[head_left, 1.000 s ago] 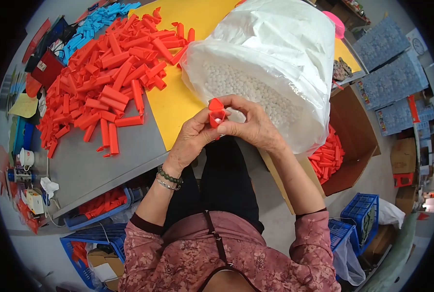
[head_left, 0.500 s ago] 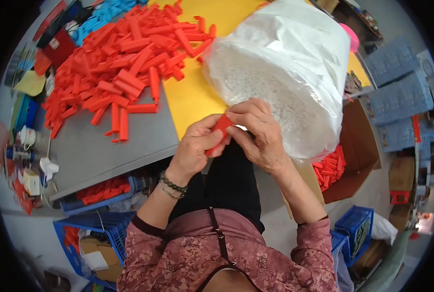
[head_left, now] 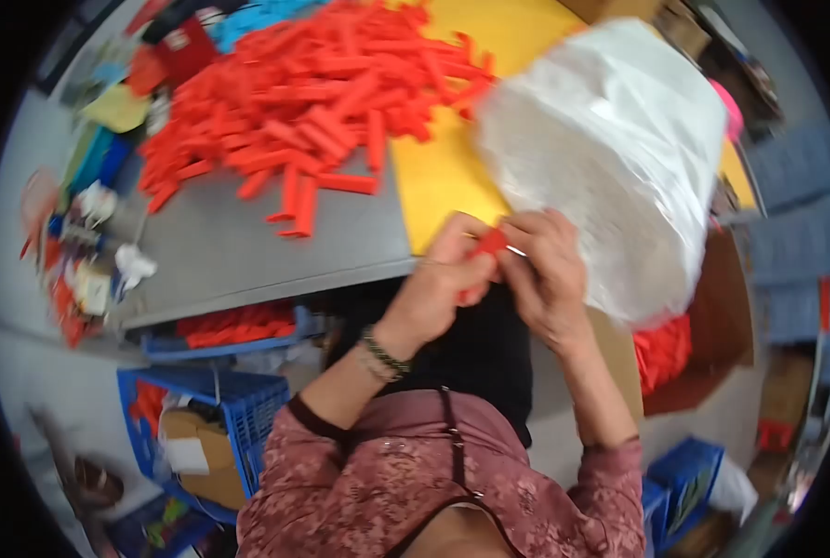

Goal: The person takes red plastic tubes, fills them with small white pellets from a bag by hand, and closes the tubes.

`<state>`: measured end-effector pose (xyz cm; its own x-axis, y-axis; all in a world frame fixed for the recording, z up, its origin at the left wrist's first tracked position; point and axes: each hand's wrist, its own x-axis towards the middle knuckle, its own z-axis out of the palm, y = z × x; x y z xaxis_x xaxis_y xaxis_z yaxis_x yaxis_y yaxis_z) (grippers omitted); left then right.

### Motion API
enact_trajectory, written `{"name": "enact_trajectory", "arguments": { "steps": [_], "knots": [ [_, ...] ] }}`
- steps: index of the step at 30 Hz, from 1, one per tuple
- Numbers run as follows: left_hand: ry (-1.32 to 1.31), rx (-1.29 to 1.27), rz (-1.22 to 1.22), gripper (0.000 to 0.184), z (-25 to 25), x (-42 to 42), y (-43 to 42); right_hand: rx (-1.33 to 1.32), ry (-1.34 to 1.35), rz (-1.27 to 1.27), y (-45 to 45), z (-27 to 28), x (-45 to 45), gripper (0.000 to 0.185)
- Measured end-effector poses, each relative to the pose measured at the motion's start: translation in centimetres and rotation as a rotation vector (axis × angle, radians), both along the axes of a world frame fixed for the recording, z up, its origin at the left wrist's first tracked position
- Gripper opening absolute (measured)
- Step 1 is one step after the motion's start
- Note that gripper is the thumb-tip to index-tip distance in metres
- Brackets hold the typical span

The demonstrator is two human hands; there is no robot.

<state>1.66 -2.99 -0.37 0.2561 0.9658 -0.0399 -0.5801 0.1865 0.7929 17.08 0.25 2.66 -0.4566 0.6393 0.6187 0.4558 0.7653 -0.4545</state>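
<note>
My left hand point(head_left: 438, 284) is closed around a red plastic piece point(head_left: 491, 244), short and elongated, above my lap at the table edge. Against its upper end, the fingers of my right hand point(head_left: 550, 279) are pinched together. A small shiny sliver point(head_left: 515, 249) shows between the two hands, too blurred to name. Beyond my left hand, a heap of similar red plastic pieces point(head_left: 294, 121) covers part of the table. Close to my right hand lies a large white plastic bag point(head_left: 638, 112), its mouth facing me, with many small whitish bits inside.
The grey table point(head_left: 238, 242) carries a yellow sheet point(head_left: 443, 172). Blue pieces point(head_left: 266, 19) lie behind the red heap. A cardboard box point(head_left: 722, 325) with red pieces stands at the right. Blue crates point(head_left: 247, 437) sit below the table on the left.
The view has shifted, so the table and hands appear farther right. My hands still hold the red piece together, with the shiny sliver now showing beside it.
</note>
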Motion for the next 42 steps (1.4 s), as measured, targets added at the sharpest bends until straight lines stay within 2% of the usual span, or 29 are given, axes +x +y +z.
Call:
{"name": "enact_trajectory", "arguments": {
  "steps": [4, 6, 7, 8, 9, 11, 13, 16, 18, 20, 22, 25, 26, 29, 32, 35, 38, 42],
  "knots": [
    [0.023, -0.015, -0.037, 0.026, -0.7, -0.9, -1.3, -0.117, 0.047, 0.041, -1.4, -0.8, 0.1, 0.028],
    [0.085, -0.025, -0.01, 0.03, -0.9, -2.7, -2.7, -0.198, 0.032, 0.103, -2.0, -1.5, -0.2, 0.038],
    [0.094, -0.081, 0.019, 0.031, -0.9, -4.2, -4.0, -0.242, 0.039, 0.131, -2.5, -2.1, -0.8, 0.041],
    [0.103, -0.131, 0.043, 0.033, -0.7, -5.8, -5.3, -0.412, 0.117, 0.129, -3.2, -1.9, -1.7, 0.046],
    [0.11, -0.17, 0.058, 0.034, -0.6, -7.4, -6.4, -0.391, 0.136, 0.134, -3.2, -2.0, -2.2, 0.045],
    [0.064, -0.368, 0.238, 0.034, -1.4, -10.2, -9.8, -0.38, 0.139, 0.133, -3.0, -2.6, -2.4, 0.044],
    [-0.161, -0.521, 0.399, 0.032, -4.0, -13.6, -13.8, -0.419, 0.171, 0.151, -3.1, -3.1, -2.7, 0.038],
    [-0.324, -0.685, 0.786, 0.029, -7.5, -18.1, -18.2, -0.41, 0.122, 0.187, -3.6, -3.1, -3.2, 0.031],
    [-0.48, -0.569, 0.986, 0.029, -10.1, -22.4, -19.4, -0.412, 0.08, 0.203, -4.1, -3.0, -3.6, 0.027],
    [-0.39, -0.409, 1.139, 0.032, -11.3, -27.2, -19.2, -0.421, 0.076, 0.219, -4.5, -2.9, -3.9, 0.025],
    [-0.27, -0.421, 1.426, 0.043, -13.3, -32.3, -19.0, -0.431, 0.078, 0.218, -4.8, -2.5, -4.2, 0.022],
    [0.066, -0.517, 1.509, 0.05, -12.3, -32.4, -18.0, -0.401, 0.099, 0.219, -4.9, -3.0, -4.0, 0.021],
    [0.097, -0.576, 1.475, 0.049, -9.6, -29.4, -16.9, -0.458, 0.114, 0.199, -5.0, -2.7, -4.1, 0.019],
    [0.521, -0.304, 1.28, 0.049, -5.5, -22.7, -14.6, -0.484, 0.096, 0.205, -4.8, -3.5, -4.1, 0.018],
    [1.133, 0.079, 1.312, 0.046, -2.1, -19.0, -11.2, -0.485, 0.093, 0.251, -4.8, -4.0, -4.3, 0.02],
    [1.229, 0.038, 0.895, 0.044, 0.7, -18.6, -6.8, -0.508, 0.069, 0.27, -5.1, -4.0, -4.3, 0.023],
    [1.894, 0.63, 0.616, 0.049, -2.0, -21.9, -1.7, -0.511, 0.044, 0.268, -5.4, -4.7, -3.9, 0.024],
    [1.943, 0.601, 0.294, 0.057, -3.5, -23.9, 2.0, -0.53, 0.054, 0.252, -6.1, -5.4, -3.0, 0.02]
  ]
}}
